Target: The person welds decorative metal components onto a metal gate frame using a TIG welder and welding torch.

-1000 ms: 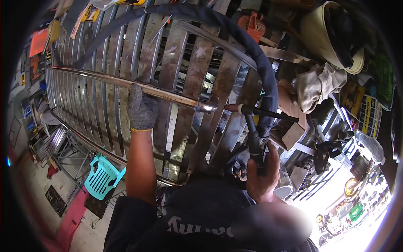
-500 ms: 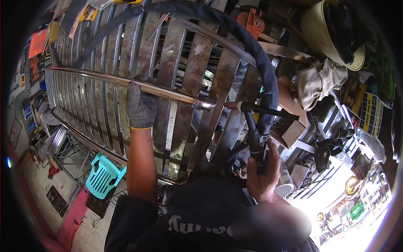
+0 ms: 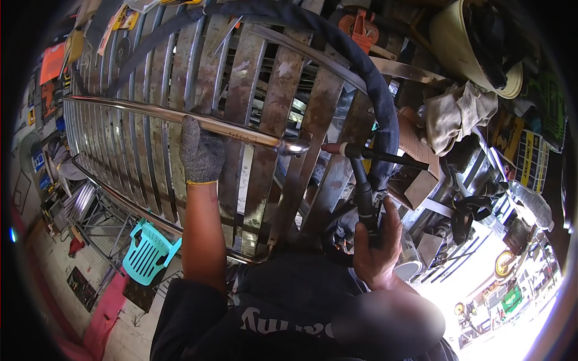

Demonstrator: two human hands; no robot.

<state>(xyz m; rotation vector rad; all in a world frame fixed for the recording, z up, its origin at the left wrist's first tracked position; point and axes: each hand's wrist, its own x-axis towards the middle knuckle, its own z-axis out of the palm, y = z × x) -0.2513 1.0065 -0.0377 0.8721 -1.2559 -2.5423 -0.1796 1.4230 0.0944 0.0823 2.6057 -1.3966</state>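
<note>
A polished metal tube [image 3: 150, 109] lies across the slatted metal workbench [image 3: 238, 90], with a shiny rounded piece [image 3: 295, 146] at its right end. My left hand [image 3: 201, 153], in a grey knit glove, is closed around the tube left of that end. Bare, my right hand [image 3: 380, 259] holds the black handle of a TIG welding torch [image 3: 363, 189], thumb and index finger along its sides. The torch's reddish nozzle points left at the rounded piece, with a small gap between them. My lower right fingers are partly hidden.
A thick dark cable sleeve [image 3: 385, 114] arches over the bench down to the torch. Right of it are a cardboard box [image 3: 418, 186], a crumpled pale cloth [image 3: 460, 114] and a cream bucket [image 3: 451, 42]. A turquoise plastic chair [image 3: 147, 249] stands at lower left.
</note>
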